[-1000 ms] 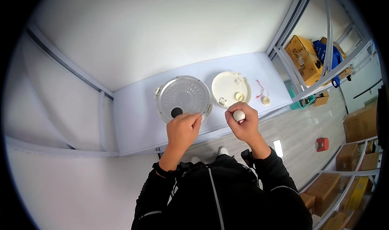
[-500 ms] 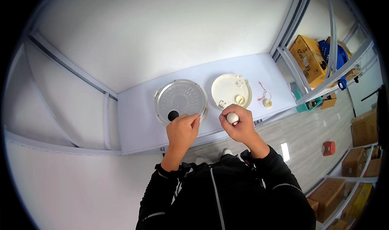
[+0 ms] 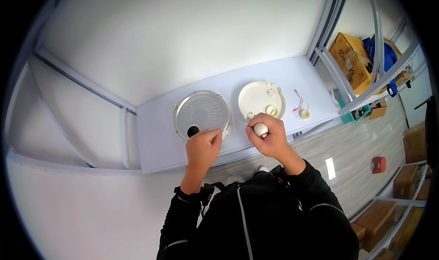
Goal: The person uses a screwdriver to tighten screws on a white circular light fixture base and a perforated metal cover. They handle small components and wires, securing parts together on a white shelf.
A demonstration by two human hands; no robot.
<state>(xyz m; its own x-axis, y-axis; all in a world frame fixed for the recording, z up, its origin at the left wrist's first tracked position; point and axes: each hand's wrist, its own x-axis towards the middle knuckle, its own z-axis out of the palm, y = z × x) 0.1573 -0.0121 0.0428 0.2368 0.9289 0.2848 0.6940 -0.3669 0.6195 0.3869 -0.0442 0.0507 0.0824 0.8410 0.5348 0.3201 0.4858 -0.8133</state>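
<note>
At the front edge of the table my right hand [image 3: 273,141] is closed around a handle with a rounded white end [image 3: 261,130] and a bit of red; its other end is hidden. My left hand [image 3: 201,151] is closed in a pinch, fingertips by the near right rim of a round grey translucent cover [image 3: 203,109]; anything between them is too small to make out. A black disc [image 3: 193,131] lies on that cover's near side. Just beyond my right hand is a cream round base [image 3: 253,97] bearing a cream socket [image 3: 271,111] and small white fittings [image 3: 271,91].
To the right on the table [image 3: 292,72] lie red and white wires [image 3: 298,100] and a small cream ring-shaped part [image 3: 305,114]. Cardboard boxes [image 3: 351,63] and a teal bin [image 3: 356,114] stand beyond the frame. A red stool [image 3: 378,165] is on the floor.
The view has shifted slightly. Both hands keep their closed grips in nearly the same places; the left fingertips stay by the grey cover's rim.
</note>
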